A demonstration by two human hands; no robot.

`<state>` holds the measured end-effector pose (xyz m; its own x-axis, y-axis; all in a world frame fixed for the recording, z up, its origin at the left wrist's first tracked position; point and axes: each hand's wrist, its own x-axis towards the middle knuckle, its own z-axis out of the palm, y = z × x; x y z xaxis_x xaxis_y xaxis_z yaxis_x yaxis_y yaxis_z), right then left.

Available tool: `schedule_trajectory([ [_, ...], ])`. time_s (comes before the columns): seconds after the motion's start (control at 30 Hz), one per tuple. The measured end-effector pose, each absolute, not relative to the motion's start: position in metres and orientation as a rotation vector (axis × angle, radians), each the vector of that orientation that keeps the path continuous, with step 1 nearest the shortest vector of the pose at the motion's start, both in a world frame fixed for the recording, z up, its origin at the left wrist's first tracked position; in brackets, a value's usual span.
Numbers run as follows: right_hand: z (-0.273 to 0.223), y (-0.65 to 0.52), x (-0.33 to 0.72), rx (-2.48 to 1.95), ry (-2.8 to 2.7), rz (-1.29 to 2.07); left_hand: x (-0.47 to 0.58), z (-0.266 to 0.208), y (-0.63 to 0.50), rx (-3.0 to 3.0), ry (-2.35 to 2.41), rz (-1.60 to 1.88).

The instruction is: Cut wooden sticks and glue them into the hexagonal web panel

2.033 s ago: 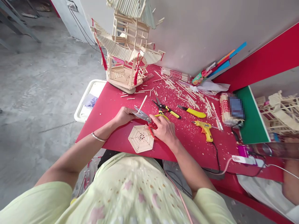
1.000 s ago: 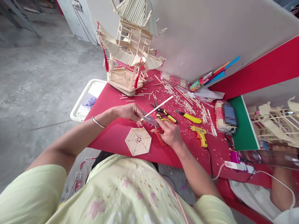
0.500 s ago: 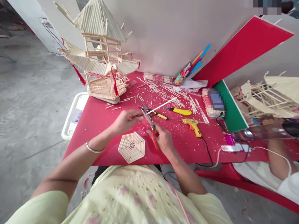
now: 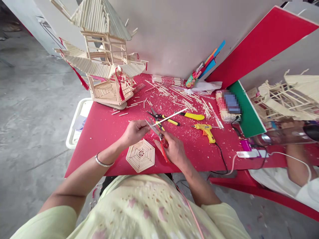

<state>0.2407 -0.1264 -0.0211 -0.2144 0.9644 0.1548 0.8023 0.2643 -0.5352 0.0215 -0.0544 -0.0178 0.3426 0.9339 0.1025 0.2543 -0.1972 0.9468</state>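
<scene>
My right hand (image 4: 173, 147) is closed round the red handles of a pair of scissors (image 4: 163, 146), whose blades point up and to the left. Between the blades lies a thin pale wooden stick (image 4: 171, 116), slanting up to the right. The fingers of my left hand (image 4: 134, 132) pinch its lower left end close to the blades. Just below on the table, a flat hexagon of sticks (image 4: 140, 156) lies near the front edge. Beyond the scissors lie black and yellow pliers (image 4: 171, 121) and a yellow-handled cutter (image 4: 193, 116).
A stick-built pagoda (image 4: 107, 66) with red tassels stands at the back left. Stick offcuts (image 4: 184, 99) litter the red table (image 4: 99, 132). A yellow glue gun (image 4: 205, 131) lies on the right, its cord hanging over the edge. Another person's arm (image 4: 296, 159) shows at far right.
My left hand has drawn down and slightly left, with its fingers more tightly closed. The scissors and stick have shifted a little downward. The view has tilted slightly.
</scene>
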Motion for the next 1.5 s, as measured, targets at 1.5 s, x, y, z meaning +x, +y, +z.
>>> schedule_trajectory([
  [1.5,-0.048,-0.202,0.351,-2.292,-2.039,-0.12,-0.022,-0.057,-0.036,1.989,1.129,0.559],
])
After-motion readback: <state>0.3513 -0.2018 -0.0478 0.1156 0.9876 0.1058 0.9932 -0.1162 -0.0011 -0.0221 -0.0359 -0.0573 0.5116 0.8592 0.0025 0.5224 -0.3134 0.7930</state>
